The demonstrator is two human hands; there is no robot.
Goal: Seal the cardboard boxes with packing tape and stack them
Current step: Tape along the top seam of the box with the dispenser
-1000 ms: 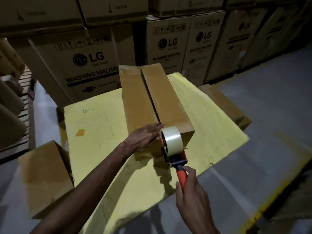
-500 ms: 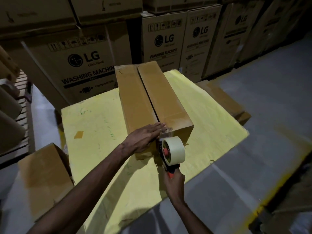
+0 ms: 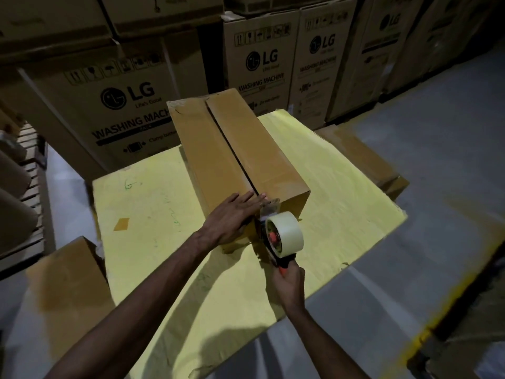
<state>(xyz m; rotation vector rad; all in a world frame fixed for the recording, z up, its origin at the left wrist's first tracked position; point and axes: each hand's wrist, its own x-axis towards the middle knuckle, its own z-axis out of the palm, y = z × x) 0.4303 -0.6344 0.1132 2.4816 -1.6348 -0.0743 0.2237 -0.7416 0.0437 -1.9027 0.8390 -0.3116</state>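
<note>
Right now, 1 long cardboard box (image 3: 218,160) lies lengthwise on the yellow worktop (image 3: 341,187), near end at my hands. Its top flaps are down w/ a dark untaped seam (image 3: 232,157) running near to far. My left hand (image 3: 232,214) lies flat, fingers straight, pressing the left flap at the near end, fingertips by the seam. My right hand (image 3: 289,283) is clamped round the orange handle of the tape dispenser (image 3: 273,242). Its head sits against the box's near end, approx. at the top edge, and a bit of clear tape looks stuck there.

To do it well, I'd say: push flaps together, centre tape on the seam, pull straight to the far end w/ even pressure.

Count:
- 1 box on worktop
- 1 dispenser w/ 1 tape roll (image 3: 287,235)
- 2 hands
- 1 box near left (image 3: 68,283), off the worktop
- 1 low box right (image 3: 363,160)
- 4 LG cartons (image 3: 128,94) w/ logos showing, far side
</note>
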